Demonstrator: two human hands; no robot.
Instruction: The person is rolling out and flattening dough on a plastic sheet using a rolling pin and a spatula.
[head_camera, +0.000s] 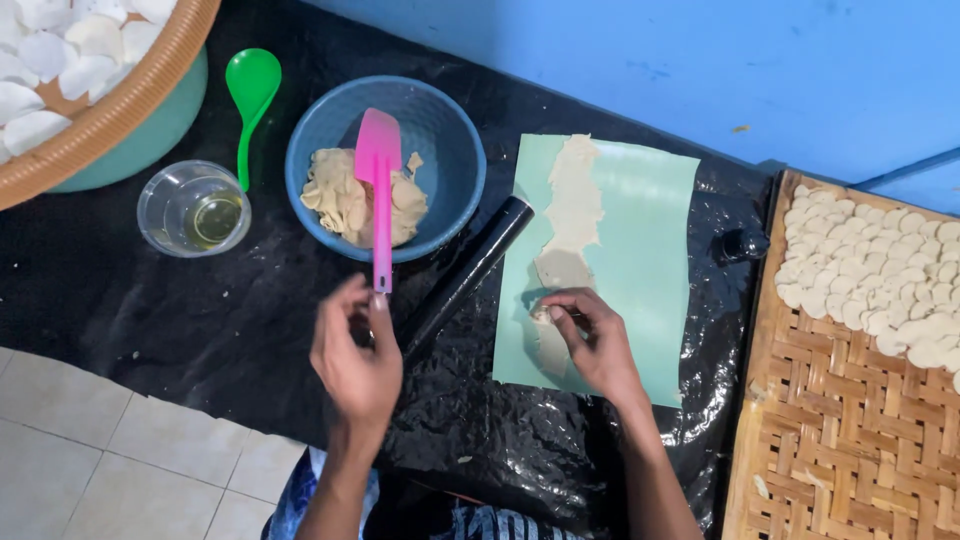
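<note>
My left hand (355, 355) grips the handle of a pink spatula (379, 180), whose blade rests in a blue bowl (450, 165) of beige dough scraps (340, 200). My right hand (595, 340) pinches a small piece of dough at the lower part of a thin rolled dough strip (572, 215). The strip lies on a pale green mat (650, 260). A black rolling pin (470, 275) lies slanted between my two hands, along the mat's left edge.
A glass bowl of oil (193, 208) and a green spoon (250, 95) sit at left. A woven basket (120, 110) of white pieces is at top left. A bamboo tray (830, 420) with several round dough pieces stands at right. Black plastic sheet (150, 300) covers the floor.
</note>
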